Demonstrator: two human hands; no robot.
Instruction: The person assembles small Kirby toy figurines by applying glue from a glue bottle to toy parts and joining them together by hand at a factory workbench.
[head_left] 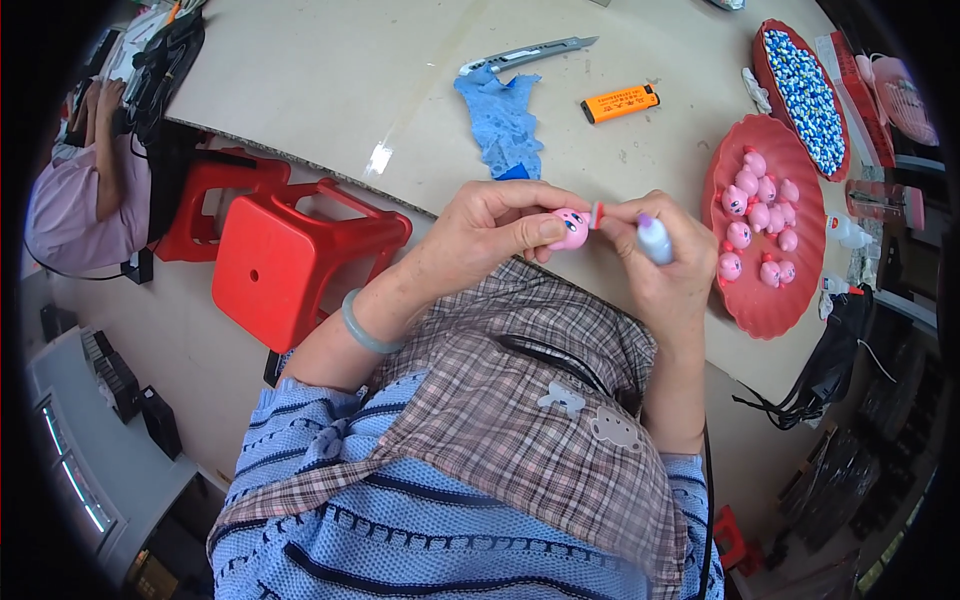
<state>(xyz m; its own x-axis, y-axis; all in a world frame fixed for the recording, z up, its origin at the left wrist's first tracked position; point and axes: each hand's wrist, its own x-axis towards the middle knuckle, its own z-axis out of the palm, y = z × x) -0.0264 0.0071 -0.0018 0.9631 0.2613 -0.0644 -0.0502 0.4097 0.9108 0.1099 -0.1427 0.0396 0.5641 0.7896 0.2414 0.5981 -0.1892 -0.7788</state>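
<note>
My left hand [505, 225] pinches a small pink round figurine [571, 229] with a painted face between thumb and fingers, above the table's front edge. Close to it, my right hand [668, 255] has a small flat red-and-white piece [596, 215] between thumb and forefinger. That piece is beside the figurine; whether they touch I cannot tell. A whitish squeeze bottle [654, 242] with a purple tip is also tucked in my right hand. To the right, a red scalloped tray [735, 300] bears several more pink figurines [758, 216].
A blue cloth [505, 125], a grey utility knife [530, 54] and an orange lighter [620, 103] lie on the table. Another tray [838, 150] holds many blue-and-white bits. Red stools [270, 265] stand at left, near another person [95, 200]. Clear bottles [848, 232] stand at far right.
</note>
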